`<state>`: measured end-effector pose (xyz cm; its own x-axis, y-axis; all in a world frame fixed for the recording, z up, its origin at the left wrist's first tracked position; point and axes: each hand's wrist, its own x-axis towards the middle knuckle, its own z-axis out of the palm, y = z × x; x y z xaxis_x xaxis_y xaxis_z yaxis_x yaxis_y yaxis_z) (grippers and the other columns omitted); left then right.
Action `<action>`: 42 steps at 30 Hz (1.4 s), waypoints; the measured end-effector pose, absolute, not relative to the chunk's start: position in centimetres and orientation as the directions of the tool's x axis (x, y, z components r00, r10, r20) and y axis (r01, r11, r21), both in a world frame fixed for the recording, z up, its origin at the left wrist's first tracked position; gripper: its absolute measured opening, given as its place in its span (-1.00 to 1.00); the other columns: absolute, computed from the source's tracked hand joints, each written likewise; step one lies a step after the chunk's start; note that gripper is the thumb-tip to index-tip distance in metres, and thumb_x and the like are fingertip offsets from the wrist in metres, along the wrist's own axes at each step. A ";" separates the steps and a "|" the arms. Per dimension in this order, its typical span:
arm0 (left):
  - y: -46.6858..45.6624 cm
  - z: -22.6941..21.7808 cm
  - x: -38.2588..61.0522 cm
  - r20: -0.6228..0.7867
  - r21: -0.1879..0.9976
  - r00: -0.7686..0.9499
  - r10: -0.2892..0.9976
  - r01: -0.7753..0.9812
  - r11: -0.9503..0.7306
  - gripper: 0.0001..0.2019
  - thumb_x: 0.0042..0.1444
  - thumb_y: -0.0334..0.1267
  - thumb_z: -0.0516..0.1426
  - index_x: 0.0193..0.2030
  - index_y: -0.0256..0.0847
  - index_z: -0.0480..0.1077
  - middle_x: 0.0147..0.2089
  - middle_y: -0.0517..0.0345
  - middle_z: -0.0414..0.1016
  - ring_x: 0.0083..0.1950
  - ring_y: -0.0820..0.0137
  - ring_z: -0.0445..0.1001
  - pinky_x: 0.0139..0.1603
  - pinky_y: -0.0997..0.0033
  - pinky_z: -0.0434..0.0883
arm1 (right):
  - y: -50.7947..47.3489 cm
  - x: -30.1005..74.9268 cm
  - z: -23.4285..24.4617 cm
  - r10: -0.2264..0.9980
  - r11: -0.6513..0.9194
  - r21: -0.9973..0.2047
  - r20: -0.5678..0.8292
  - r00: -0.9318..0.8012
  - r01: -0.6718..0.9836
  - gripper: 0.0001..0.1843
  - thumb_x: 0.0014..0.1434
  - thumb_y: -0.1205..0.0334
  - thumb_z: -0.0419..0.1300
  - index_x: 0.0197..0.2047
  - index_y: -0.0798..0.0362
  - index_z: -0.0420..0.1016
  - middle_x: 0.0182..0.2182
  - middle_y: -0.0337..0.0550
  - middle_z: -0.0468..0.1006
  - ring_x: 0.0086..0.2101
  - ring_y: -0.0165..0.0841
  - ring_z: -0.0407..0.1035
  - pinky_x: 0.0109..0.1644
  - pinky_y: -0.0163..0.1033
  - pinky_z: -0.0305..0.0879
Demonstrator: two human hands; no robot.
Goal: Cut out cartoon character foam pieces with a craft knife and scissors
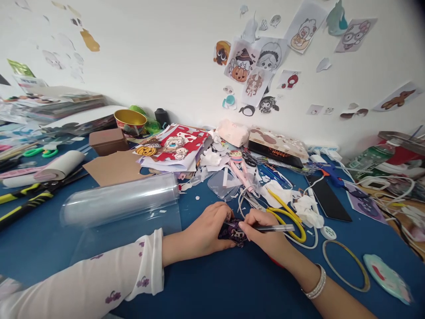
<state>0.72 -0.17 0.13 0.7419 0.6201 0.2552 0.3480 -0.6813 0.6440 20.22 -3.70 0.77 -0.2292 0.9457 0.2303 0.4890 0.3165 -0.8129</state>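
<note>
A small dark purple cartoon piece [237, 230] lies low over the blue tabletop between my two hands. My left hand [210, 227] grips it from the left, fingers curled over its far edge and thumb along the near side. Pinched in the fingers of my right hand [264, 231] is a slim pen-like tool [280, 228] with a translucent rear end. Its thin tip points left onto the piece; the exact kind of tip is too small to tell. Just beyond my right hand lie scissors with yellow handles [292, 221].
A roll of clear plastic film [121, 201] lies left of my hands. Behind are paper scraps [212, 157], a red sheet with cartoon cutouts [182, 144] and a brown box [108, 141]. A tape ring [345, 266], a white cable [312, 246] and a glue gun [332, 175] lie right.
</note>
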 end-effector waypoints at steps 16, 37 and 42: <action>-0.5 -0.2 1.0 0.284 0.602 0.730 0.621 0.369 -0.708 -0.52 -0.17 -0.28 0.31 -0.25 -0.12 0.07 -0.08 0.05 0.34 0.03 0.19 0.27 0.04 0.16 0.25 | -3.4 19.8 0.0 0.868 0.482 -0.657 0.267 -0.419 0.580 -0.63 0.15 0.27 -0.01 -0.63 0.01 -0.06 -0.66 -0.35 0.10 -0.60 -0.47 0.08 -0.50 -0.28 -0.04; -0.4 -0.2 1.0 0.273 0.603 0.742 0.613 0.364 -0.710 -0.50 -0.16 -0.30 0.31 -0.28 -0.11 0.00 -0.09 0.01 0.33 0.03 0.18 0.26 0.05 0.16 0.22 | -3.4 19.8 0.3 0.829 0.544 -0.606 0.279 -0.486 0.580 -0.65 0.17 0.29 -0.05 -0.60 0.00 -0.10 -0.65 -0.35 0.08 -0.60 -0.48 0.08 -0.51 -0.30 -0.04; -0.4 -0.3 1.0 0.278 0.599 0.744 0.608 0.361 -0.715 -0.51 -0.15 -0.29 0.30 -0.27 -0.11 0.01 -0.08 0.02 0.33 0.04 0.19 0.25 0.05 0.16 0.22 | -3.4 19.8 0.3 0.822 0.555 -0.603 0.294 -0.487 0.572 -0.65 0.16 0.31 -0.05 -0.60 0.00 -0.11 -0.66 -0.35 0.08 -0.60 -0.48 0.08 -0.51 -0.30 -0.04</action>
<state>1.03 -0.44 -0.30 0.7437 0.6081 0.2777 0.3607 -0.7147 0.5992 19.80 -3.37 0.26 -0.4874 0.8222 0.2941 0.5724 0.5552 -0.6035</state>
